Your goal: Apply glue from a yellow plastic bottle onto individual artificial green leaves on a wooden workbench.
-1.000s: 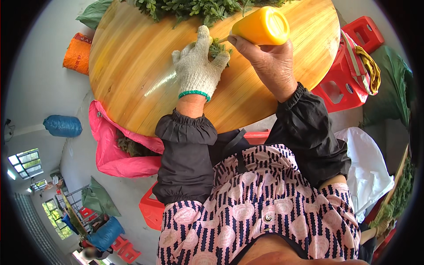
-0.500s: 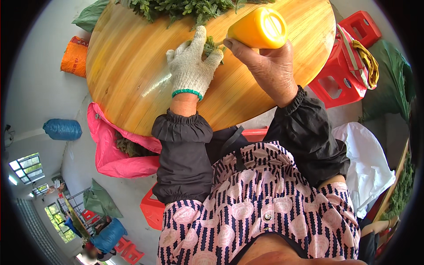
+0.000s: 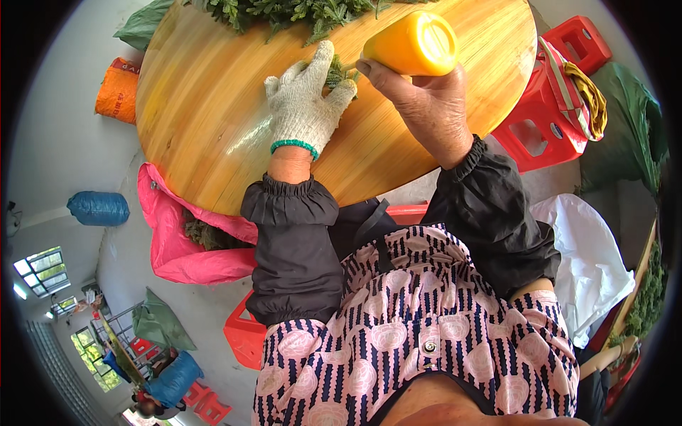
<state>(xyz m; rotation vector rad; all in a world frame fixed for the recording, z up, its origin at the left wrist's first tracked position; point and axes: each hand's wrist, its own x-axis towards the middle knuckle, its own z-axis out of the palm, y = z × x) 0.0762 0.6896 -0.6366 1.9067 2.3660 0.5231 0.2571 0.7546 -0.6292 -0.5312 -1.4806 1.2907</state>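
Over worktop, right hand gripping yellow bottle, contents hidden; gloved left hand splayed against green sprig. Beside worktop, gaping pink sack holding greenery.

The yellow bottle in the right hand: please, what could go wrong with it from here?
The yellow bottle is tilted, its narrow end toward the small green sprig. If anything comes out, it could land on the gloved left hand close by, or on the wooden table.

The bare right hand has no glove, so a leak could reach the skin.

The gloved left hand partly covers the sprig, so aiming might be harder.
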